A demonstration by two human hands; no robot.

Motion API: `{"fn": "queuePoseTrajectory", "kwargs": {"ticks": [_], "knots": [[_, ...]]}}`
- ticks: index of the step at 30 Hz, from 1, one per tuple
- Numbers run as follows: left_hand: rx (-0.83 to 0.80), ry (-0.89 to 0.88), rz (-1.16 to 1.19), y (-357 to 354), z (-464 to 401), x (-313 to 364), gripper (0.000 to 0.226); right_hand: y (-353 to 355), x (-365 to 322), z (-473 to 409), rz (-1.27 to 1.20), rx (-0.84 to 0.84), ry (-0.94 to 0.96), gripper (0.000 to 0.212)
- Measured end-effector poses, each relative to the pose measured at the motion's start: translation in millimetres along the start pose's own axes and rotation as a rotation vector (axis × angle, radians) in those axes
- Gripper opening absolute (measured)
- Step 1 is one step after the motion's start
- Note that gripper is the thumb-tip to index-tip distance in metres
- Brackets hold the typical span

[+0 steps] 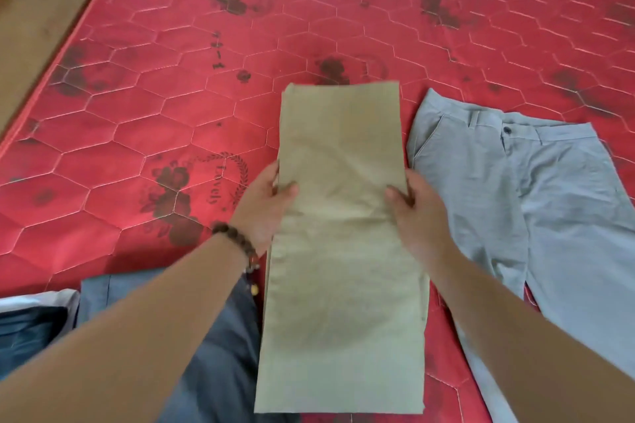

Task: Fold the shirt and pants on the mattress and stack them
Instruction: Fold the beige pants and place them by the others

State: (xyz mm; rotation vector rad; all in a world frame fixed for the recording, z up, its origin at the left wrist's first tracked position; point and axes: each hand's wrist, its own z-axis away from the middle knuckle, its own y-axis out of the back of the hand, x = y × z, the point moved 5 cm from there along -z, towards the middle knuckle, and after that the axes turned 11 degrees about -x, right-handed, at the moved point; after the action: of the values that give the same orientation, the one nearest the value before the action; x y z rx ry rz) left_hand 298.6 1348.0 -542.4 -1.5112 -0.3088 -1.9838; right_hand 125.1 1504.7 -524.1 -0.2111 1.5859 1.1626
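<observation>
The khaki garment (pixel 343 216) lies flat on the red mattress (pixel 154 113) as a long, narrow folded strip running away from the person, with the grey pants (pixel 515 189) spread open just beside it on the right and a dark blue-grey garment (pixel 213 354) partly under its near left edge. The left hand (pixel 264 206) pinches the strip's left edge about midway along, thumb on top and fingers tucked beneath; the right hand (pixel 417 213) grips the opposite edge at the same level, thumb likewise pressed onto the cloth. The cloth looks like a light woven cotton: soft, limp, holding a crease but sagging wherever it is unsupported. Taking both side edges at the midline, as here, seems the sound hold for halving it; lifted by one edge alone, the layers would likely slide apart and the fold would go crooked.
</observation>
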Motion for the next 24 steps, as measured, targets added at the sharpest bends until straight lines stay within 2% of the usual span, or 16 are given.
{"fn": "queuePoseTrajectory", "kwargs": {"ticks": [2,4,5,6,8,10,13,15,16,19,24], "knots": [[0.041,0.109,-0.117,7,-14,9,0.036,2,9,-24,-0.008,-0.049,-0.179,0.024],[0.059,0.4,-0.187,14,-10,-7,0.026,-6,35,-26,-0.021,-0.213,-0.456,0.041],[0.037,0.559,-0.151,13,-1,-22,0.022,-11,48,-16,-0.088,-0.31,-0.595,0.046],[0.021,0.679,-0.11,12,12,-34,0.024,-15,57,-1,-0.186,-0.39,-0.717,0.047],[0.036,0.762,-0.087,13,34,-55,0.038,-23,75,32,-0.297,-0.515,-0.858,0.043],[0.11,0.699,-0.1,15,46,-72,0.039,-30,91,59,-0.276,-0.563,-0.866,0.037],[0.247,0.616,-0.238,17,52,-90,0.03,-33,109,73,-0.187,-0.391,-0.74,0.04],[0.296,0.602,-0.426,20,49,-91,0.024,-32,114,72,-0.076,-0.338,-0.679,0.043],[0.303,0.595,-0.44,21,47,-90,0.024,-33,114,71,-0.063,-0.333,-0.664,0.045],[0.275,0.588,-0.295,25,43,-96,0.029,-35,116,71,-0.063,-0.326,-0.623,0.048],[0.285,0.551,-0.29,26,45,-98,0.027,-34,111,71,0.004,-0.323,-0.589,0.052]]}}
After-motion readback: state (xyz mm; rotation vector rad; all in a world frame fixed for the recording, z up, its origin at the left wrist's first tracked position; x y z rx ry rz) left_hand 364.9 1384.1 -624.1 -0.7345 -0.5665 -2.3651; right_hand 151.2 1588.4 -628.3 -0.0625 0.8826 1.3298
